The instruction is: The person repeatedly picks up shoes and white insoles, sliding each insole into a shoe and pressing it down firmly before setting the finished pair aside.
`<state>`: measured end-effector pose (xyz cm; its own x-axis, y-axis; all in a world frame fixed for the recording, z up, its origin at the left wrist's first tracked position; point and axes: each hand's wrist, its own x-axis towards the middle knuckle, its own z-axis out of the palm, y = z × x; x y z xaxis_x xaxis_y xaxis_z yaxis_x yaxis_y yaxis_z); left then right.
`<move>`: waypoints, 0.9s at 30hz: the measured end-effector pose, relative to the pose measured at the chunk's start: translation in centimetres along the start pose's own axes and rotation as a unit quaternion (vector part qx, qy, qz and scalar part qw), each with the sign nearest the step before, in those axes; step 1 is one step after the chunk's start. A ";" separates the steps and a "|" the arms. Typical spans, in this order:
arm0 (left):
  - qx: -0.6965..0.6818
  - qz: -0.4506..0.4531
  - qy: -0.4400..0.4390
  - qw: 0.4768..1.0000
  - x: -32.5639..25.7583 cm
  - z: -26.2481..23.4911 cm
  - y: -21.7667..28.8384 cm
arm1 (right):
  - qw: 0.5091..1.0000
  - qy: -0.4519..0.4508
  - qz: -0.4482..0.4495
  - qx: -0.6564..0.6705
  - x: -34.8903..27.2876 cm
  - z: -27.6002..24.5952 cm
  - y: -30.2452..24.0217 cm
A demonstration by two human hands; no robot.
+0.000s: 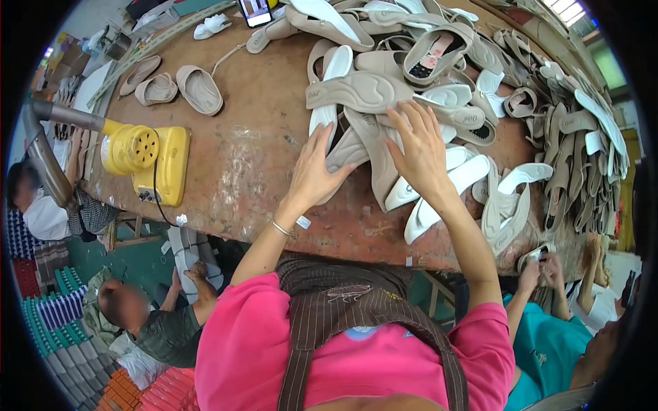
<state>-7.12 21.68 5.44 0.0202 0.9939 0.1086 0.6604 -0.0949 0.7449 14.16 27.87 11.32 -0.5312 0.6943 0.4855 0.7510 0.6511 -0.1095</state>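
My left hand (317,172) lies at the near left of a heap of shoe insoles, its fingers stretched out and its thumb apart, touching the edge of the pieces there. Fingers spread, my right hand (419,152) rests on the same heap a little to the right. Between and just beyond the hands, a beige insole (356,94) lies crosswise on top of a white insole (337,63). More beige insoles (370,140) are fanned out under and between my hands. White insoles (449,195) lie right of my right hand. Neither hand visibly grips a piece.
Beige shoes (439,51) and insoles are piled at the back and right; several loose shoes (199,89) lie at the back left. A yellow machine (161,164) with a hose stands left. A phone (255,12) stands at the back. People sit left (161,335) and right (548,342).
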 end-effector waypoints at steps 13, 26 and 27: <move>0.083 -0.056 0.172 0.980 -5.0 -4.8 -5.6 | 0.955 0.033 0.287 0.069 -9.8 2.1 -0.7; 0.373 0.025 0.280 0.884 -3.8 -6.8 -5.3 | 0.789 0.196 0.470 0.345 -17.4 -8.9 8.1; 0.284 0.055 0.246 0.925 -3.1 -4.8 -3.9 | 0.786 0.197 0.454 0.370 -17.3 -9.3 7.8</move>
<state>-13.40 18.68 5.36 -0.1411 0.8208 0.5534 0.9653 -0.0100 0.2610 32.83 18.06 10.10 0.3642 0.9222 0.1298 0.2392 0.0421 -0.9701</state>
